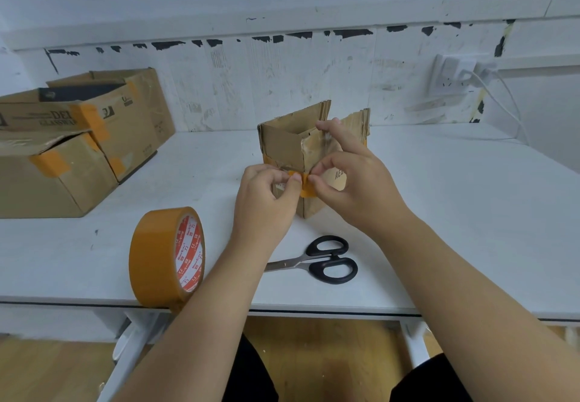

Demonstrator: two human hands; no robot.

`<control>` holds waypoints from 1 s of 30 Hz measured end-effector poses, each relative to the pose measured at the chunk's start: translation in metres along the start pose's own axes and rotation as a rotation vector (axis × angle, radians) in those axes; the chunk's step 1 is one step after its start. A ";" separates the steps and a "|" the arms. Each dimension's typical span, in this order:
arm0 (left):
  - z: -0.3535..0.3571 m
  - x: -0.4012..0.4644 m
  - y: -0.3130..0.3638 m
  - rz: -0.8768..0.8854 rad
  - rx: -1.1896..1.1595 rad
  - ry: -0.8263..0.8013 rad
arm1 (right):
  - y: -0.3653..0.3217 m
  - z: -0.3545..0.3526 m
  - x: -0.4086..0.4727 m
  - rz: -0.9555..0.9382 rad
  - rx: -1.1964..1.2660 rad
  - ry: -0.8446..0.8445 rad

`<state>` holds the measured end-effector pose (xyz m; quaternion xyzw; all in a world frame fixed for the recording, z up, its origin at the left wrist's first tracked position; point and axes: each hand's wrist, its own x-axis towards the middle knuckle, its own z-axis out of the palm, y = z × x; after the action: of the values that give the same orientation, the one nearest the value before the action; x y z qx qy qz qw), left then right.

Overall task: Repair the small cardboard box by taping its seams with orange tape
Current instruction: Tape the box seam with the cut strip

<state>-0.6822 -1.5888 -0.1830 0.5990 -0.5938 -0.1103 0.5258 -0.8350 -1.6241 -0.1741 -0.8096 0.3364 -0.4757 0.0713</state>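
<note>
1. The small open-topped brown cardboard box stands mid-table, toward the back edge.
2. The left hand and right hand each pinch a short orange tape strip onto its near vertical corner seam.
3. One seam is in progress; the other seams probably remain, with the orange tape roll and black-handled scissors waiting near the front edge.

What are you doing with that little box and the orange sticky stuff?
A person is fixing a small cardboard box that stands open on the white table. The left hand and the right hand pinch a short piece of orange tape at the box's front corner edge. The tape roll stands on its edge near the table's front, scissors lie beside it, and bigger taped boxes sit at the left.
</note>
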 end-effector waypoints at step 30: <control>-0.004 -0.006 -0.007 0.032 -0.140 -0.062 | 0.007 0.002 0.000 -0.078 -0.074 -0.015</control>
<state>-0.6765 -1.5840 -0.1897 0.5476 -0.6102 -0.1615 0.5493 -0.8370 -1.6299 -0.1781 -0.8278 0.3214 -0.4592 0.0254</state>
